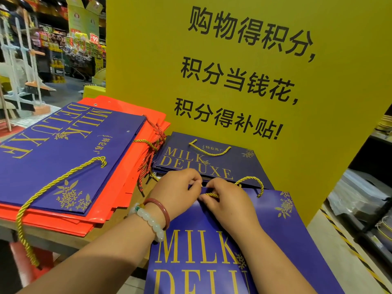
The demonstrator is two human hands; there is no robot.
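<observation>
A flat purple paper bag [286, 234] printed "MILK DELUXE" in gold lies in front of me, its top edge away from me. Both hands work at that top edge. My left hand [177, 188], with a red bangle and a white bead bracelet on the wrist, has its fingers curled at the bag's rim. My right hand [228, 200] pinches the gold rope handle [251, 180], which loops out to the right of the fingers. The exact spot the left fingers hold is hidden.
A stack of purple bags [212, 162] lies just beyond. On the left, a large purple bag [53, 158] with a trailing gold cord rests on red bags [127, 179] on a wooden table [70, 238]. A yellow sign board [244, 71] stands behind. Shelves at right.
</observation>
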